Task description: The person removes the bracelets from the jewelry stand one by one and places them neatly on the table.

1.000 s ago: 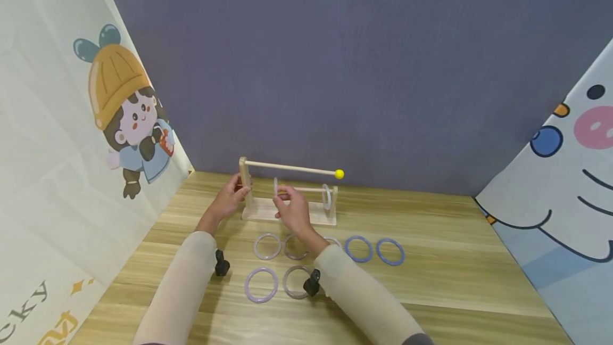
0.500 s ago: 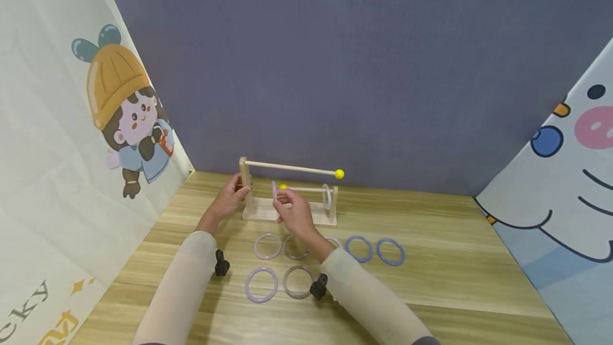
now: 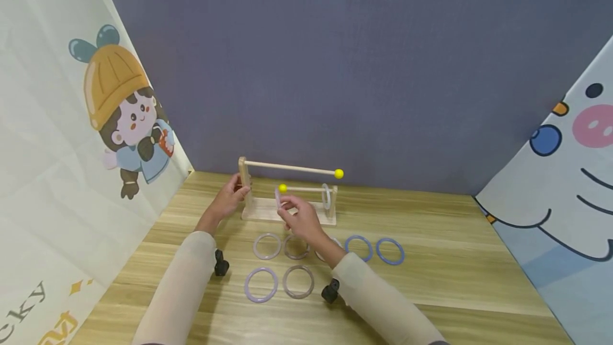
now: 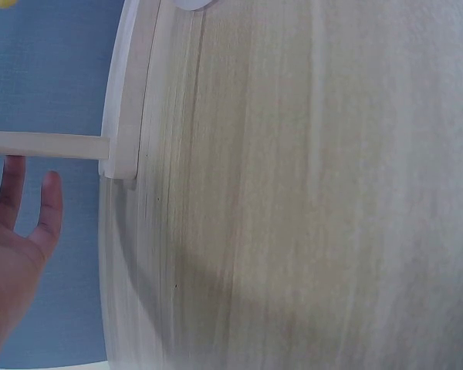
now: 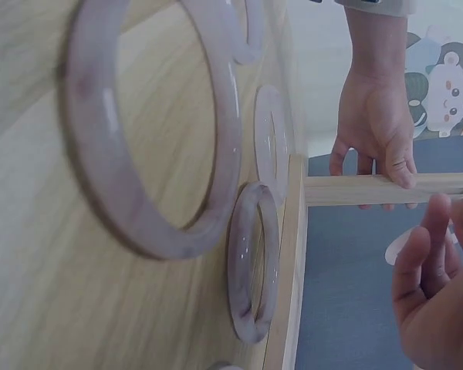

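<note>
My left hand (image 3: 230, 199) holds the left post (image 5: 386, 190) of a wooden bangle stand (image 3: 261, 210), thumb on one side and fingers on the other. Between thumb and fingers my right hand (image 3: 301, 217) pinches a pale lilac bangle (image 3: 277, 198), upright and seen nearly edge-on. It is just left of the yellow ball (image 3: 283, 188) that tips the lower rod (image 3: 306, 190); whether they touch I cannot tell. A whitish bangle (image 3: 326, 196) hangs around that rod near its right post. The upper rod (image 3: 292, 167), tipped with another yellow ball (image 3: 339, 173), carries nothing.
Several bangles lie flat before the stand: a pale pink one (image 3: 267, 246), brownish ones (image 3: 298, 282), a lilac one (image 3: 261, 285) and two blue ones (image 3: 358, 248). My right forearm partly covers a whitish one. Behind the table (image 3: 431, 228) rises a dark blue-grey backdrop (image 3: 383, 68).
My right hand has come down and slightly right with the lilac bangle, leaving the lower rod's yellow ball uncovered. My left hand keeps its place on the post.
</note>
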Tool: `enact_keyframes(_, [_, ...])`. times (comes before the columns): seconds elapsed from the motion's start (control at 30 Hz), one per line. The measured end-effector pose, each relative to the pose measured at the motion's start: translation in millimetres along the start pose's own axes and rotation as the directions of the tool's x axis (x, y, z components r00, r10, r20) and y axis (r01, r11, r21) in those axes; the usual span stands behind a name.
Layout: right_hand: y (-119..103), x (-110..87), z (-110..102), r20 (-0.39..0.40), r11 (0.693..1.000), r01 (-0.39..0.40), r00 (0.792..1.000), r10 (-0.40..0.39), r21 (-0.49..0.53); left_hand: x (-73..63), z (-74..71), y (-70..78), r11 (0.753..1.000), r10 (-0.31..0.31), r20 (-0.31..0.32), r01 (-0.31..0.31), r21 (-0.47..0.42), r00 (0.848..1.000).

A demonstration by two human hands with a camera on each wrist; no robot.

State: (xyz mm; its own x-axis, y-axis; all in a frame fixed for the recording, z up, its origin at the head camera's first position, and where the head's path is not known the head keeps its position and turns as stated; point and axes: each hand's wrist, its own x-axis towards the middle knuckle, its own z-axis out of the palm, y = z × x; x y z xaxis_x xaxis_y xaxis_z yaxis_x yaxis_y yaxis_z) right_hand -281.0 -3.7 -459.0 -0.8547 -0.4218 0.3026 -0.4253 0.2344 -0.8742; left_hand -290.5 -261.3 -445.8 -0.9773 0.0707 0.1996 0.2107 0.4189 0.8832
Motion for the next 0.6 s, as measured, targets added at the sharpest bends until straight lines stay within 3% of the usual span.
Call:
enact_keyframes(0.2, [-0.4,-9.6,-8.0,0.048,0.999,0.014,0.999,-0.013,-0.030,10.8,1.3,-23.9,1.000,-0.012,-0.008,0.012,0.010,1.000])
enact_keyframes(0.6, [0.9,-27.8,-28.6,0.126,0.999,0.035,0.992,-0.030,-0.040,10.4,-1.3,-29.6,0.998,-0.060,0.005,0.060,-0.020,0.998])
